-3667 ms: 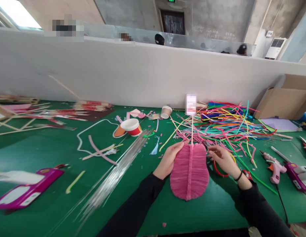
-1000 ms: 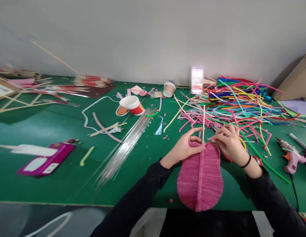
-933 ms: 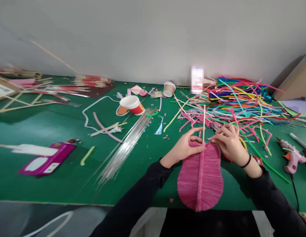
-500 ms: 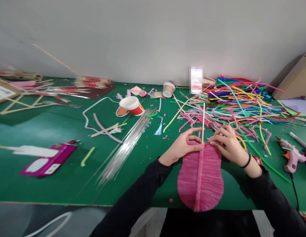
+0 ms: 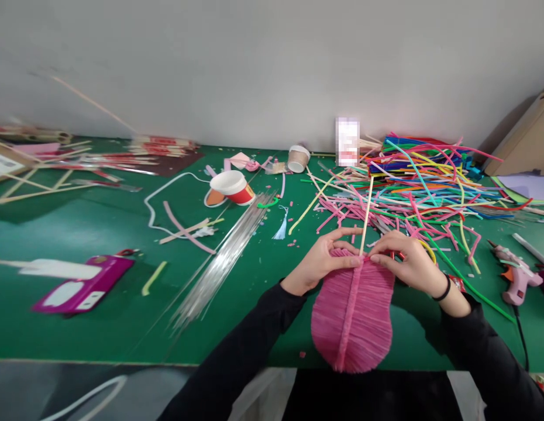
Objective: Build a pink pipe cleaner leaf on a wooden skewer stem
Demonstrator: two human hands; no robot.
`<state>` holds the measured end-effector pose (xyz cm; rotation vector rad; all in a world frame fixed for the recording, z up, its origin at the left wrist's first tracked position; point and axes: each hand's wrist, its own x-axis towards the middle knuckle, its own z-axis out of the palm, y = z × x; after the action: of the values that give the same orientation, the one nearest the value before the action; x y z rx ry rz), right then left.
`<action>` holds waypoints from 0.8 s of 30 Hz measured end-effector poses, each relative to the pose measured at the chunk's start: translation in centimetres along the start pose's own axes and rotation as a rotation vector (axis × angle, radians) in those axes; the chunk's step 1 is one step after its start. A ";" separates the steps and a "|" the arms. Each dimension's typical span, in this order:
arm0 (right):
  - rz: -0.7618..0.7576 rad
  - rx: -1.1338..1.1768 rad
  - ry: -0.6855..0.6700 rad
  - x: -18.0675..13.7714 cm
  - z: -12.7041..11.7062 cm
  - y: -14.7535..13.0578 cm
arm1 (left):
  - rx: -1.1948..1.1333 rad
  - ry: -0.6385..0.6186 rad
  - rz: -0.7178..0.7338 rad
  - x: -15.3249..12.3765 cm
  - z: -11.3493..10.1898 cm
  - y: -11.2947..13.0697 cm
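A fan-like pink piece of pipe cleaners (image 5: 371,316), with a raised rib down its middle, lies at the table's front edge. A thin wooden stick (image 5: 367,213) sticks out of its far end. My left hand (image 5: 324,257) pinches that end just left of the stick, thumb on top. From the right, my right hand (image 5: 401,257) pinches the same end with thumb and fingers close to the stick. Beyond the hands lie loose pink pipe cleaners (image 5: 346,209).
A pile of coloured pipe cleaners (image 5: 423,169) fills the back right. A pink glue gun (image 5: 515,275) lies at the right. Metal wires (image 5: 221,263), a paper cup (image 5: 232,187), a blue tassel (image 5: 281,227) and a purple device (image 5: 85,283) are on the left.
The pink piece has turned slightly, its near end swinging left and the stick's far tip right. My right hand's fingers have lowered and stretched more toward the stick.
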<state>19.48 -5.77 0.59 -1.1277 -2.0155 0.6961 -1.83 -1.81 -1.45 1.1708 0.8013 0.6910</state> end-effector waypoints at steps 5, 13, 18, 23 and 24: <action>0.045 -0.061 -0.109 0.9 -1.3 -1.8 | -0.070 -0.040 0.035 -0.2 0.2 0.2; 0.024 -0.258 -0.179 2.1 -1.7 -3.4 | -0.050 -0.002 0.062 -0.3 0.1 0.3; -0.001 -0.310 -0.187 2.1 -1.8 -3.6 | -0.049 0.012 0.059 -0.3 0.2 0.6; -0.034 -0.282 -0.164 2.1 -1.6 -3.3 | -0.015 0.036 0.074 -0.4 0.1 0.6; -0.039 -0.294 -0.164 2.1 -1.5 -3.3 | -0.004 0.039 0.078 -0.4 0.1 0.6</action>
<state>18.24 -5.31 4.58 -1.2261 -2.3301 0.4964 -2.02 -1.99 -0.77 1.1931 0.7899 0.7811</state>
